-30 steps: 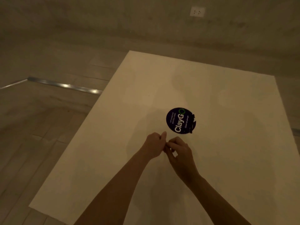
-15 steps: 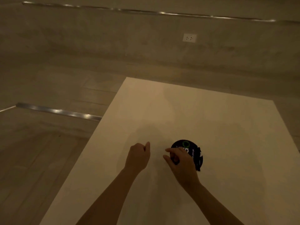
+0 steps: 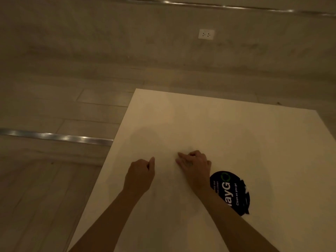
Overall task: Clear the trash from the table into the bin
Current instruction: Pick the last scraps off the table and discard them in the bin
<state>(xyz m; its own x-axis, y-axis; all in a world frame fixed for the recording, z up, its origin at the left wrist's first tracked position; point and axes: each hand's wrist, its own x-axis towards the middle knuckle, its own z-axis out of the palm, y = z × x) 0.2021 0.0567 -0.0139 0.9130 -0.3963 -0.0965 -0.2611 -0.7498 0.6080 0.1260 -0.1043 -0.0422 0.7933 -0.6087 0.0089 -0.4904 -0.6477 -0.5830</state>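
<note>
My left hand [image 3: 141, 173] rests over the white table [image 3: 236, 133] with its fingers curled into a loose fist; I see nothing in it. My right hand [image 3: 193, 165] lies a little to its right, fingers bent and fingertips touching the tabletop; nothing shows in its grasp. A round black sticker [image 3: 231, 192] with white "ClayGo" lettering lies flat on the table just behind my right wrist, partly covered by my forearm. No trash and no bin appear in view.
A tiled floor [image 3: 54, 106] lies left of and beyond the table. A metal strip [image 3: 54, 137] crosses the floor at the left. The far wall carries a white socket [image 3: 206, 34].
The view has tilted up, so the table sits lower in frame. My hands have parted, and my right hand has moved off the sticker to the bare table ahead of it.
</note>
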